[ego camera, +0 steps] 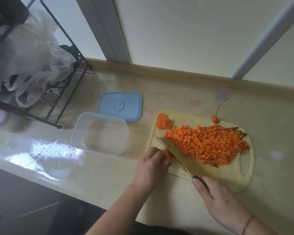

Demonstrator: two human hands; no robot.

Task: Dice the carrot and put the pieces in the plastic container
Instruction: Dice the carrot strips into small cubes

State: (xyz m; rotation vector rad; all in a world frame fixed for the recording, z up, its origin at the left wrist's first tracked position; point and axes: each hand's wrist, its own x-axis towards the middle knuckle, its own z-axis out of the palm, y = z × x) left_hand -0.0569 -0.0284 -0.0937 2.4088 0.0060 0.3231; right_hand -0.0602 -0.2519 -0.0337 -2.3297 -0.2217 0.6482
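You're at a glossy beige counter [109,175] under a pale wall, with the yellow cutting board [234,180] in the lower right of the frame. Your right hand [222,202] grips the knife [182,155] by its handle, blade angled across the board beside the big pile of diced carrot [209,145]. Your left hand [151,168] has its fingers curled onto a small carrot piece [166,154] right at the blade. The plastic container [98,133] sits mid-frame left of the board, and its blue lid [120,106] lies just behind it.
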